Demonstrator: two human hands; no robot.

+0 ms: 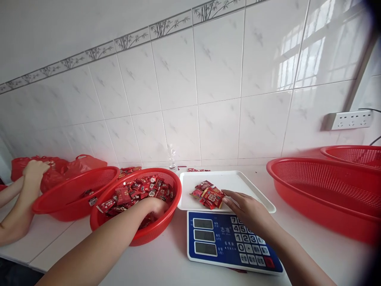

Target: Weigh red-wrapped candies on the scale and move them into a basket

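My left hand (157, 206) reaches into a red basket (137, 238) filled with small red wrapped candies (139, 188); its fingers are hidden among them. Over the front of a white scale tray (238, 182), my right hand (242, 204) pinches the right edge of a red and gold packet (213, 196) between thumb and fingertips. Several other small packets (204, 184) lie against it on the tray. Just below sits the blue scale panel (220, 242), with three displays and a keypad partly covered by my right wrist.
Another person's arms (29, 190) are at the far left, beside red plastic bags (86, 165) and another red basket (59, 202). Large red baskets (321, 198) stand on the right. Near the tiled wall are a clear bottle (172, 157) and a power strip (351, 120).
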